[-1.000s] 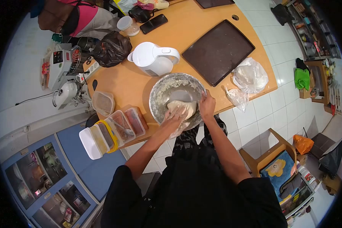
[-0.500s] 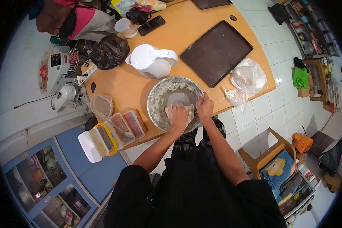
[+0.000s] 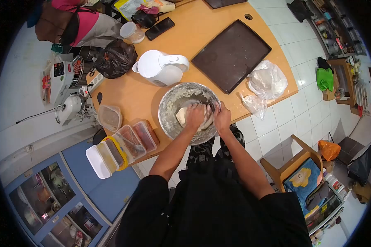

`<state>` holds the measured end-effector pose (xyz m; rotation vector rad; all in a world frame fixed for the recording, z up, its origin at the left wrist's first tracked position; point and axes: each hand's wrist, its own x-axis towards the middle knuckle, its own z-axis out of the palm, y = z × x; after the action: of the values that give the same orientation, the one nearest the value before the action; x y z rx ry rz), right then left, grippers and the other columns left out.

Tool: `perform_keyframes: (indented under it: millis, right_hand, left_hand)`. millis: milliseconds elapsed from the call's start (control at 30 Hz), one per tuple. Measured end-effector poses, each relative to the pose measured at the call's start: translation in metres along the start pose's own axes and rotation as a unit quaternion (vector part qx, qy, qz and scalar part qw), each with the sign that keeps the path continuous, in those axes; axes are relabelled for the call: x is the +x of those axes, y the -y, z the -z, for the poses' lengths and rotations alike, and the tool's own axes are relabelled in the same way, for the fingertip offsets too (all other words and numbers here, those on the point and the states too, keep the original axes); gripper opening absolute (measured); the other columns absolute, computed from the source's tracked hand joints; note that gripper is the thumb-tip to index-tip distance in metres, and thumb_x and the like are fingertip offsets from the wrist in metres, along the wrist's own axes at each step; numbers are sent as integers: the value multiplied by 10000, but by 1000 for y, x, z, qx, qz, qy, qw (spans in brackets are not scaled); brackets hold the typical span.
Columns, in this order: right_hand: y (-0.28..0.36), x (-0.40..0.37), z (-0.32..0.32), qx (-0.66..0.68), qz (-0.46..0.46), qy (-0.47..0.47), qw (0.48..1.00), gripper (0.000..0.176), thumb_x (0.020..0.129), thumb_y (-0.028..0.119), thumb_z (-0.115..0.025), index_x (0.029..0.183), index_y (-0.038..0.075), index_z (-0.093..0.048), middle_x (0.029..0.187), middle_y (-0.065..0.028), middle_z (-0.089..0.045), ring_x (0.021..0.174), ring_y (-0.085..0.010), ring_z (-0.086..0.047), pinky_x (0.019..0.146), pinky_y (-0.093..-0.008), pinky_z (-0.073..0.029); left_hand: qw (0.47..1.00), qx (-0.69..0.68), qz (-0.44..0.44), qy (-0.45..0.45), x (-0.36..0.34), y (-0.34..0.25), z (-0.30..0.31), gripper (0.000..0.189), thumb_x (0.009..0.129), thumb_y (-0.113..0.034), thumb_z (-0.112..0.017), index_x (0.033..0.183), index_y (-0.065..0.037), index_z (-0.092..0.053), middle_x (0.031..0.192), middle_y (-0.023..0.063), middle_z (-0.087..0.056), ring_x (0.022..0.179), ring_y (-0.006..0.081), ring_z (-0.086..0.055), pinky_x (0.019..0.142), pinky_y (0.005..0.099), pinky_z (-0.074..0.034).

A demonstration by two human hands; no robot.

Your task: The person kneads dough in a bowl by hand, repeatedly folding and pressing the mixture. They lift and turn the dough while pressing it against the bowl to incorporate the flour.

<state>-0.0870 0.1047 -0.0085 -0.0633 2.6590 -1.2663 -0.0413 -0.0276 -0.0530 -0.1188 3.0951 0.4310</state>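
Bowl stands at table edge, apart from tray.

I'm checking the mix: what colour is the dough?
The dough is pale cream, seen best in the head view.

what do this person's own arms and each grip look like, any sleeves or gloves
A short, loose black left sleeve and a matching right sleeve leave the left forearm and right forearm bare. No glove shows on the left grip or right grip, and no watch either; rings are too small to tell.
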Motion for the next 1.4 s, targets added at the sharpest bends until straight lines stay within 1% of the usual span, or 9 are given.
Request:
perform_keyframes:
  millis: [133,267,500,600,833,1000,1133,1300,1400]
  right_hand:
    - [6,3,1,-12,2,5,1000,175,933,158,-545,888,-7,-579,683,-275,-598,678,-452,-620,599,-503,-469]
    - [-1,12,-6,-2,27,-10,1000,143,910,110,-544,925,-27,-583,697,-288,-600,679,-462,-613,593,-502,-464]
    - [-6,15,-7,-47,15,6,999,167,906,129,-563,1018,12,-600,713,-269,-627,720,-457,-635,643,-530,-488]
    - [-3,16,-10,-67,26,6,997,169,906,124,-560,1030,16,-597,720,-265,-633,719,-458,-636,640,-531,-491]
    - [-3,13,-11,-78,21,38,996,200,885,128,-578,1051,17,-600,740,-261,-644,729,-449,-645,645,-527,-505]
    - [2,2,-18,-52,45,7,998,145,857,95,-602,959,-7,-605,721,-282,-621,712,-467,-624,632,-518,-490]
    - [4,2,-14,-60,27,24,998,156,868,88,-590,985,-13,-602,738,-288,-622,732,-472,-621,634,-519,-486]
    - [1,-2,-13,-15,43,3,999,139,891,93,-571,971,-19,-585,738,-295,-616,737,-480,-615,623,-523,-476]
    - [6,2,-14,-32,54,16,998,139,892,97,-574,951,-29,-579,722,-297,-609,726,-484,-611,611,-519,-471]
  left_hand:
    - [974,-89,202,-40,29,8,-9,404,869,-351,-498,684,-40,-678,729,236,-659,684,407,-658,678,497,-519]
    - [862,-253,438,-39,49,5,3,536,930,-409,-410,949,43,-698,937,308,-649,897,470,-631,830,479,-506]
    - [899,-332,137,250,2,-5,85,476,965,-378,-435,1264,-35,-575,1285,190,-582,1273,365,-478,1063,433,-341]
    - [987,-48,-61,142,-60,-15,96,435,966,-347,-442,1291,-88,-569,1363,118,-537,1307,336,-450,1075,487,-304]
    - [972,-182,-14,147,-107,-4,105,368,956,-337,-473,1094,-53,-661,1073,148,-677,1046,384,-594,955,488,-400]
    - [953,-104,260,114,-68,-24,82,494,959,-417,-433,1083,26,-614,732,277,-643,785,426,-636,895,540,-409]
    - [972,0,163,170,-58,-37,80,464,933,-381,-488,1184,-5,-591,967,241,-658,973,356,-623,1012,541,-339]
    - [997,42,-68,-2,-75,-18,44,395,871,-293,-559,1196,-75,-610,1186,152,-578,1182,298,-520,1084,516,-276]
    - [993,22,-105,40,-72,-9,19,312,865,-248,-542,1112,-82,-637,1089,117,-625,1114,276,-569,1054,487,-326]
